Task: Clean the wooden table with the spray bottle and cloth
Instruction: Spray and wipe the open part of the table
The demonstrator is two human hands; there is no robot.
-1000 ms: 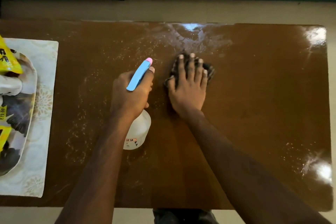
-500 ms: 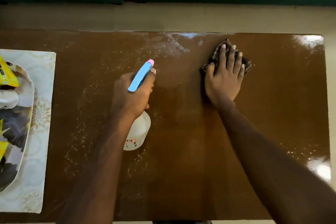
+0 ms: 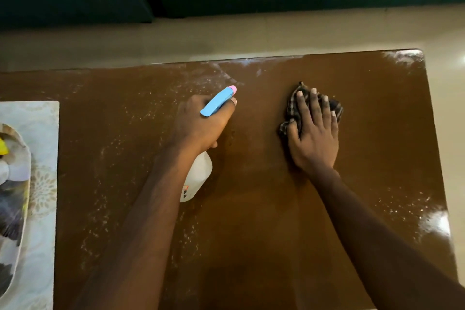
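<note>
Although white spray droplets (image 3: 105,158) speckle much of the wood, the near stretch of the worktop (image 3: 251,246) just right of the spray bottle (image 3: 197,178) looks dull and free of them. Far left of the bottle, a patterned mat (image 3: 44,184) carries a tray (image 3: 24,184). The bottle's white body lies toward the person, its long axis running away and slightly right, up to the blue trigger head with its pink tip. The left hand (image 3: 201,123) is wrapped round the bottle's neck, forefinger beside the trigger; whether the base touches the wood cannot be told. Right of the bottle, level with its head, the right hand (image 3: 314,138) lies flat with straight fingers, pressing the checked cloth (image 3: 292,106) onto the wood. Droplets lie left of the bottle, beyond its nozzle along the far edge, and well right of it toward both right corners. The right hand seems nearer the right-side patches; those left of the bottle lie across the left arm.
</note>
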